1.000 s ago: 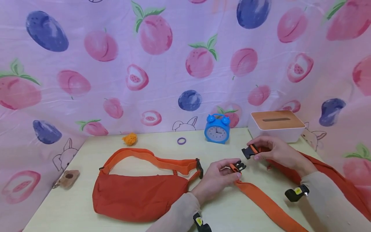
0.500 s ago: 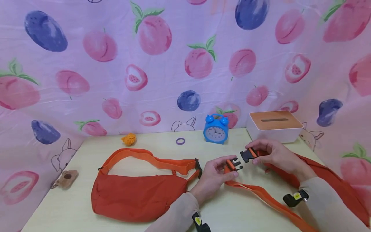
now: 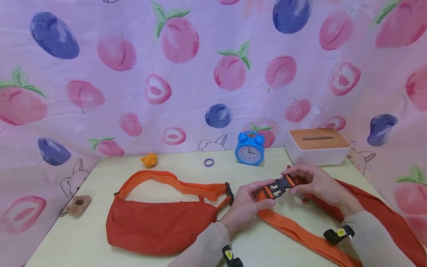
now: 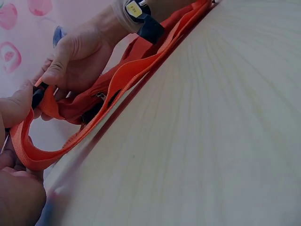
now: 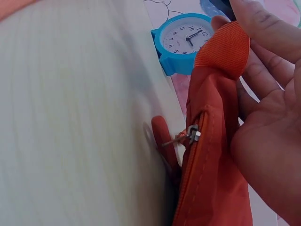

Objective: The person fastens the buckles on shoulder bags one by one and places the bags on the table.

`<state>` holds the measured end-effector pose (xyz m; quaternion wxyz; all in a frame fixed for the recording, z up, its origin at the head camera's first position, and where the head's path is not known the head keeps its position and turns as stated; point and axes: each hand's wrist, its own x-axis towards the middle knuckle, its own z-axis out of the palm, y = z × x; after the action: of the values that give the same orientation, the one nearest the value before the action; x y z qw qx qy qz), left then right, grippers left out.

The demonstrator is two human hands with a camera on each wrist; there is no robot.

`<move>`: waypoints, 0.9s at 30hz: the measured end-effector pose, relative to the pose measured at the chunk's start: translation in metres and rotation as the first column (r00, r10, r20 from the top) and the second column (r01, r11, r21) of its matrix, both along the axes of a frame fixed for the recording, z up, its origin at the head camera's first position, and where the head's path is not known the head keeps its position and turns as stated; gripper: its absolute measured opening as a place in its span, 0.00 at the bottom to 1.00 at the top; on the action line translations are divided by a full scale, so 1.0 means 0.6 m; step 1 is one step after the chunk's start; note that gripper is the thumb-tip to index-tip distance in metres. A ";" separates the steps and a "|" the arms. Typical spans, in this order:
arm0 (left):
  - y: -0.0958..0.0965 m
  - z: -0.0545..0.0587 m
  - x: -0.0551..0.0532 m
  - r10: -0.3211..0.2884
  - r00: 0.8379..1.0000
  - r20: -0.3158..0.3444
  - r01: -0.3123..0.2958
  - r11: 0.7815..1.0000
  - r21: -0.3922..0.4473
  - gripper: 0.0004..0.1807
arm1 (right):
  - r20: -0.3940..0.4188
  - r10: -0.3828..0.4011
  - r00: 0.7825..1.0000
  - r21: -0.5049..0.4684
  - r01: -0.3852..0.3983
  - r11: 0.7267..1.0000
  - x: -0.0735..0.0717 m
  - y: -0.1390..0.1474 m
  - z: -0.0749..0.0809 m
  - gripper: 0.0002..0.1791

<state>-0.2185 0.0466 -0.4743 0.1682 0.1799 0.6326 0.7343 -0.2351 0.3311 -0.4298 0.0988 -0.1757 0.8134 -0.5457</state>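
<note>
My left hand (image 3: 245, 204) pinches the pronged half of a black side-release buckle (image 3: 272, 190) by its orange webbing end. The socket half (image 3: 285, 183) is pinched between the thumb and fingers of my right hand (image 3: 319, 184). The two halves meet, with the prongs at least partly inside the socket. An orange strap (image 3: 300, 234) loops down from the left hand toward the front right. Beside and under the right arm lies the rust-red waist bag (image 3: 373, 202) that the socket half is attached to; its zipper pull (image 5: 193, 133) shows in the right wrist view.
Left of my hands lies another rust-red waist bag (image 3: 160, 226) with its strap buckled. Along the back stand a blue alarm clock (image 3: 249, 151), a tissue box (image 3: 318, 146), a purple ring (image 3: 208, 162) and an orange yarn-like ball (image 3: 149, 160). A brown keychain (image 3: 78, 206) sits far left.
The buckle halves were apart one second ago; now they are together. My left hand has turned the pronged half toward the socket, and my right hand has come slightly lower.
</note>
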 end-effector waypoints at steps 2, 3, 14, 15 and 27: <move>0.000 -0.001 0.001 0.015 1.000 -0.016 -0.016 1.000 -0.016 0.31 | -0.002 0.005 1.000 0.001 -0.005 1.000 0.001 0.001 -0.002 0.31; 0.000 -0.001 0.001 0.024 0.999 -0.023 -0.025 0.999 -0.023 0.32 | -0.003 0.006 1.000 0.001 -0.006 1.000 0.001 0.002 -0.002 0.31; 0.005 -0.003 0.000 0.078 0.996 -0.051 -0.082 0.995 -0.064 0.28 | -0.029 0.021 0.999 -0.021 -0.022 1.000 0.008 -0.001 -0.003 0.28; 0.005 -0.004 0.000 0.076 0.996 -0.056 -0.080 0.995 -0.067 0.28 | -0.033 0.019 0.999 -0.021 -0.020 1.000 0.008 -0.002 -0.003 0.28; 0.002 -0.007 0.000 0.089 0.991 -0.096 -0.096 0.994 -0.062 0.26 | -0.075 -0.013 0.997 -0.034 0.011 0.999 0.009 0.005 -0.005 0.28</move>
<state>-0.2183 0.0476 -0.4788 0.1103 0.1786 0.6713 0.7108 -0.2296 0.3342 -0.4326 0.0618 -0.1929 0.8083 -0.5528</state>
